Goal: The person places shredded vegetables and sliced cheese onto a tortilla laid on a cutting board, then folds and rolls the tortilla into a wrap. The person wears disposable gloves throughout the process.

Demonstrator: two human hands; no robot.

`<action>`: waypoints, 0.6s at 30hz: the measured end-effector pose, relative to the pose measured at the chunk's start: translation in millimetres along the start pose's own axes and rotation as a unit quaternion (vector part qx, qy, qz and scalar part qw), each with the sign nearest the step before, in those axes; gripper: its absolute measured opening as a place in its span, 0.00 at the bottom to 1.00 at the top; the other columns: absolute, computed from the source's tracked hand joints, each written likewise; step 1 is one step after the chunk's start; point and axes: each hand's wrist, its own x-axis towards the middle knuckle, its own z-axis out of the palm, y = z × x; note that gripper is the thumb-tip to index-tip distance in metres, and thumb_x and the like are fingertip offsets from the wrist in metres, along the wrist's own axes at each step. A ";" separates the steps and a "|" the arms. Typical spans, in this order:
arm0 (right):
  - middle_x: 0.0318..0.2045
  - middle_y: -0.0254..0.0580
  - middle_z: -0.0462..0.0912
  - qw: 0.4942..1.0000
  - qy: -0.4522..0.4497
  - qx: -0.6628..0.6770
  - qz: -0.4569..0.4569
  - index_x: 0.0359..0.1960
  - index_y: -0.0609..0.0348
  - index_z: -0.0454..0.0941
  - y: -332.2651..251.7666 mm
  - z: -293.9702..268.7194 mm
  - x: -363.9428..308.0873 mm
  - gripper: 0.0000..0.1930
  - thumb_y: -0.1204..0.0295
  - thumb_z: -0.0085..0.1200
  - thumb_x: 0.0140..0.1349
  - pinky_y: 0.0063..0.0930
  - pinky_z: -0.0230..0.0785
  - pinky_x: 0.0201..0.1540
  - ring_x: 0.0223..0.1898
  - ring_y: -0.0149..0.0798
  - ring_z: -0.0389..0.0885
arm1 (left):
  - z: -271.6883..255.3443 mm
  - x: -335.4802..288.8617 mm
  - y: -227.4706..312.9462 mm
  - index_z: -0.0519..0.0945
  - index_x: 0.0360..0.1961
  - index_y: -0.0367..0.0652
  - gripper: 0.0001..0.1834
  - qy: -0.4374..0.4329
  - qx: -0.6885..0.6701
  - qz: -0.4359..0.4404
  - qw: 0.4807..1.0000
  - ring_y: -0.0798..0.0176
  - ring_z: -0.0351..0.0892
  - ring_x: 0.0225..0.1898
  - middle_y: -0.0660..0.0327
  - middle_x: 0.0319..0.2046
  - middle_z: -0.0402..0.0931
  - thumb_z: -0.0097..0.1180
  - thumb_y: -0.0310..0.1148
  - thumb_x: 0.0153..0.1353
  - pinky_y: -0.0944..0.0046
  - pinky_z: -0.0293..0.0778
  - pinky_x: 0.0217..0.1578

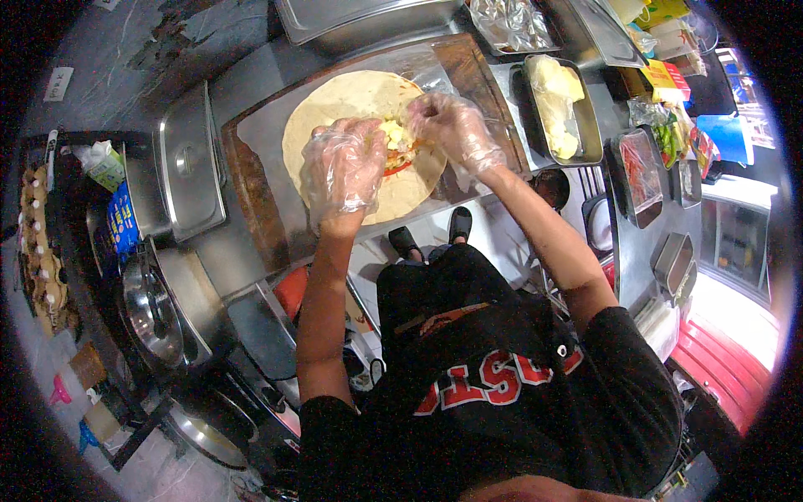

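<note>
A large round flatbread (335, 99) lies flat on a sheet of clear wrap over a wooden board (493, 105). Near its middle sits a small heap of filling (396, 134), with pale yellow chunks on top and red slices at the lower edge. Both hands wear clear plastic gloves. My left hand (345, 163) rests over the left part of the flatbread, its fingers curled against the filling. On the other side, my right hand (456, 130) has its fingers drawn together at the filling's right edge. Whatever either set of fingertips holds is hidden.
A metal tray of pale yellow food (583, 149) stands right of the board. Farther right is a container of red strips (640, 176). A lidded steel pan (191, 163) flanks the board's left. Beyond the board stands a large steel container (335, 23).
</note>
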 end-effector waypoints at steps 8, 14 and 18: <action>0.39 0.47 0.84 0.971 -0.062 -0.169 -0.158 0.47 0.62 0.81 40.5 -8.0 37.5 0.14 0.66 0.50 0.68 0.34 0.75 0.45 0.39 0.40 0.82 | -5.2 0.7 1.4 0.86 0.44 0.50 0.14 -0.017 0.044 0.034 0.998 0.49 0.79 0.41 0.56 0.40 0.82 0.56 0.33 0.56 0.53 0.74 0.49; 0.40 0.48 0.84 0.990 -0.119 -0.029 -0.071 0.45 0.65 0.81 50.3 7.5 34.8 0.17 0.66 0.44 0.69 0.32 0.74 0.48 0.42 0.39 0.82 | -4.1 -1.2 -1.3 0.85 0.46 0.49 0.16 0.002 0.031 0.049 0.998 0.48 0.78 0.42 0.55 0.40 0.82 0.56 0.31 0.55 0.52 0.74 0.49; 0.41 0.49 0.84 0.986 -0.138 -0.052 -0.077 0.46 0.68 0.81 57.5 0.2 29.4 0.17 0.68 0.44 0.69 0.32 0.74 0.49 0.42 0.38 0.82 | -11.3 0.9 1.9 0.84 0.46 0.48 0.16 -0.021 0.019 0.029 0.999 0.48 0.78 0.44 0.55 0.42 0.82 0.55 0.30 0.56 0.51 0.74 0.51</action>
